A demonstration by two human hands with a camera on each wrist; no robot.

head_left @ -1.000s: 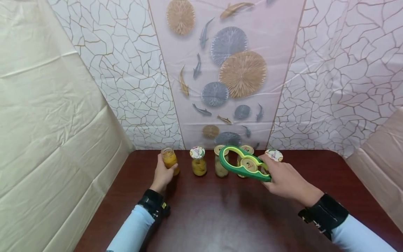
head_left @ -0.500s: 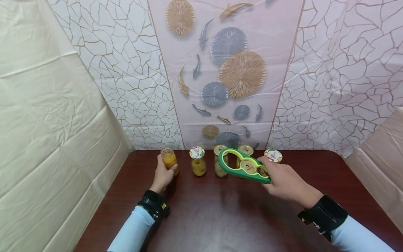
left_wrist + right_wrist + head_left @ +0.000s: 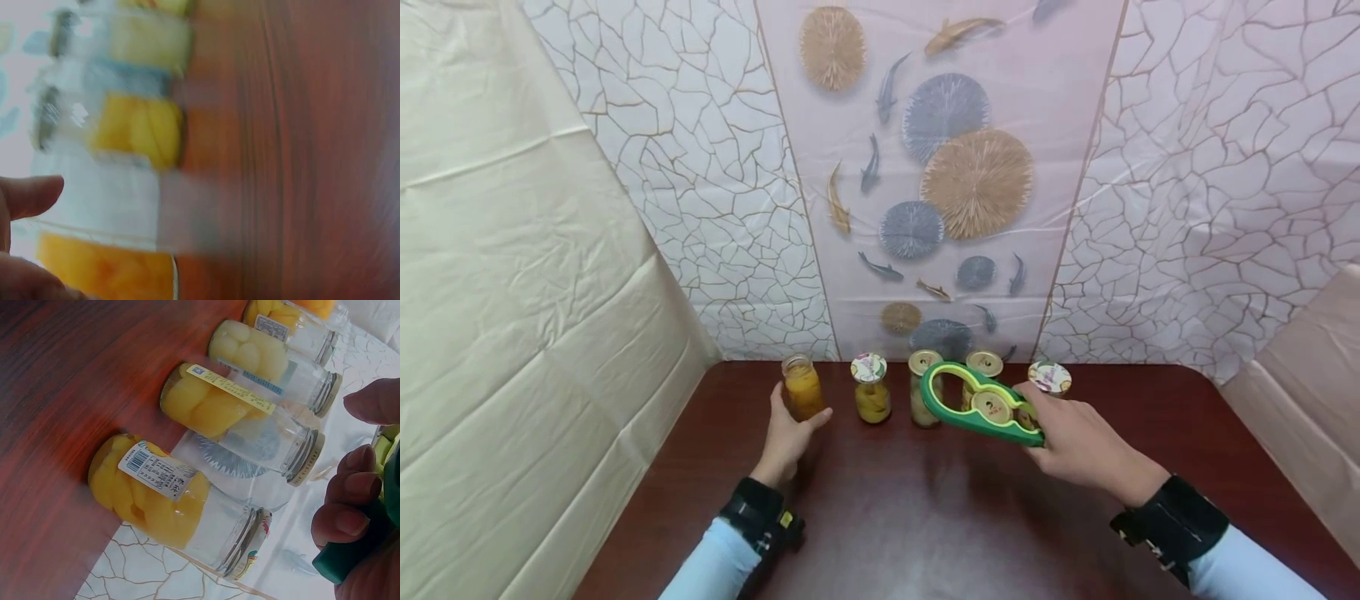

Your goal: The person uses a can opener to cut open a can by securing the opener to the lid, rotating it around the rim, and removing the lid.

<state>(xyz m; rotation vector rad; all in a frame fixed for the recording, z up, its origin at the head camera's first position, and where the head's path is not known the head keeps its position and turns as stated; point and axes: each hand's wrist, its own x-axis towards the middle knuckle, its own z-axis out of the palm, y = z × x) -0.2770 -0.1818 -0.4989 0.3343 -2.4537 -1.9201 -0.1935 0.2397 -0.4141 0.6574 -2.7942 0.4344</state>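
Observation:
At the far left of the row, an uncapped jar of orange fruit [image 3: 803, 390] stands upright on the table. My left hand [image 3: 786, 437] is beside it with fingers and thumb spread; in the left wrist view the thumb [image 3: 34, 195] is apart from the glass. My right hand [image 3: 1078, 437] grips a green jar opener [image 3: 958, 417] by its handle end, over the jars at right. A round gold lid [image 3: 991, 407] sits within the opener's loop. In the right wrist view, curled fingers hold the opener's dark green handle [image 3: 350, 550].
Several capped jars line the table's back edge: yellow fruit with a patterned lid [image 3: 872, 400], pale fruit with a gold lid [image 3: 925, 362], another gold-lidded jar [image 3: 984, 363] and a patterned-lid jar [image 3: 1049, 379]. Behind the dark red table [image 3: 910, 517] hangs patterned cloth [image 3: 895, 283].
My left hand has loosened from the orange fruit jar, its thumb moving away and the hand drawing slightly back. My right hand still holds the opener with the lid, a little lower in view.

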